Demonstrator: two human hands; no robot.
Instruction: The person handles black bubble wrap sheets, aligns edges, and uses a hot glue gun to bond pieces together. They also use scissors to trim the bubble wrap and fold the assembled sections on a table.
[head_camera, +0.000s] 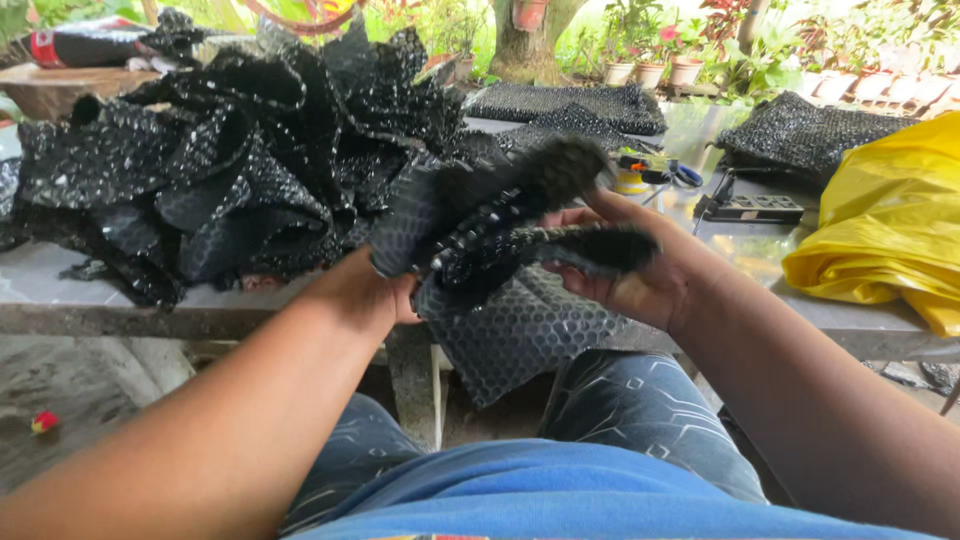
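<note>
1. Left hand (378, 290) closed on the near edge of a black mesh sheet (510, 330) with a honeycomb pattern; fingers hidden under the fabric.
2. Right hand (625, 265) gripping the same sheet from the other side, thumb on top, fingers curled beneath a folded, blurred part of it.
3. Sheet held just above the front edge of the desk (60, 290); its lower flap hangs down over the person's lap.
4. Big heap of black mesh (230, 150) piled on the desk, left of the hands, just beside the held sheet.
5. Yellow plastic bag (890, 230) at the right end of the desk, apart from the right hand.
6. Scissors (665, 172) and a dark flat tray (755, 208) lie behind the right hand.
7. More folded mesh pieces (800, 135) at the far side; potted plants (650, 70) beyond.
</note>
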